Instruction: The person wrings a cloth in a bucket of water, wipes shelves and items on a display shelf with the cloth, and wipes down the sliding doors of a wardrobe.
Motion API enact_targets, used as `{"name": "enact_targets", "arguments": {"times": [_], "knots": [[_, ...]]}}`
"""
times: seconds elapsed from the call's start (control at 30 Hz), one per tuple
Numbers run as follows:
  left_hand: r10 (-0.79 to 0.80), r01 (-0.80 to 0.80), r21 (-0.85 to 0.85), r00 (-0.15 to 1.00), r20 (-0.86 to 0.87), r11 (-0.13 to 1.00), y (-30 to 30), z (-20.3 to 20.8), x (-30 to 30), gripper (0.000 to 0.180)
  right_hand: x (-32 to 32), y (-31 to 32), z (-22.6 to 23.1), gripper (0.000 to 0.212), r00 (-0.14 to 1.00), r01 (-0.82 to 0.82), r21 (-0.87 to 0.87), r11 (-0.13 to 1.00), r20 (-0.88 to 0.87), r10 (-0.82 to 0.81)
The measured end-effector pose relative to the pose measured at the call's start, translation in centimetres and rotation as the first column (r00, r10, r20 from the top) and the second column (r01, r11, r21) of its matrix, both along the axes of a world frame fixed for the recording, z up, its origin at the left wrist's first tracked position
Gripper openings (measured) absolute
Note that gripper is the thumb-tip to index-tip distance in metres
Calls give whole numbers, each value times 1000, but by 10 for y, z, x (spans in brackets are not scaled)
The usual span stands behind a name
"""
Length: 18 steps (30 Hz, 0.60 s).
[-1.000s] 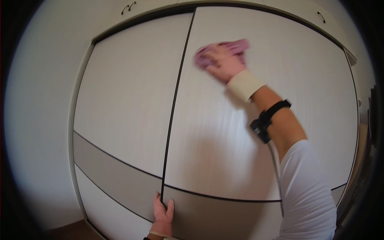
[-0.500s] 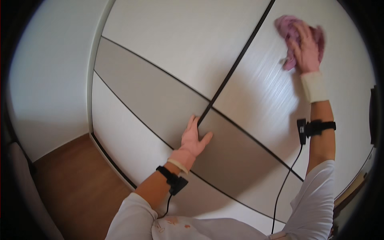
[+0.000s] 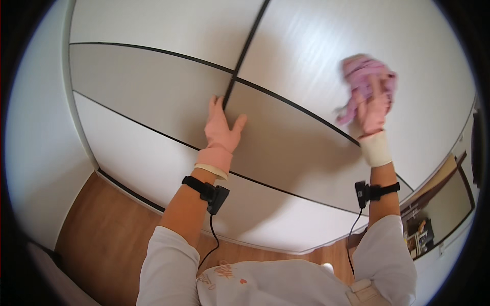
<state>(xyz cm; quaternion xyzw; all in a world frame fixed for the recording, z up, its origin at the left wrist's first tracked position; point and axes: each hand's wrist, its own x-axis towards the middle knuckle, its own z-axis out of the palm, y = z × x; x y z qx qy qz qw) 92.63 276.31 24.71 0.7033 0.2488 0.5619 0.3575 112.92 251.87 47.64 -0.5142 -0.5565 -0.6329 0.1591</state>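
My right hand, in a pink rubber glove with a pale cuff, presses a bunched pink-purple cloth against the upper right white panel of a wardrobe door. The fingers lie over the cloth, slightly blurred, and a loose end of it hangs to the left. My left hand wears a matching pink glove and holds nothing. Its fingers are apart, resting on the grey band beside the black vertical strip between the doors.
A white wall meets the wardrobe on the left. Below lies a wood-look floor. Black straps with small devices circle both forearms, and a cable trails from the left one. A dark-framed mirror stands at the right.
My right hand and the cloth have moved down the panel. The view has shifted, bringing more floor and the mirror into sight. My left hand stays by the strip.
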Motion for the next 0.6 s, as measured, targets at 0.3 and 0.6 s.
{"name": "enact_targets", "arguments": {"times": [0.3, 0.6], "knots": [[-66, 50, 71, 967, 244, 996, 29, -29, 17, 79, -52, 67, -18, 32, 977, 213, 337, 917, -90, -193], [-224, 291, -123, 893, 390, 949, 61, -37, -3, 75, 16, -84, -85, 29, 929, -99, 37, 994, -354, 106]]}}
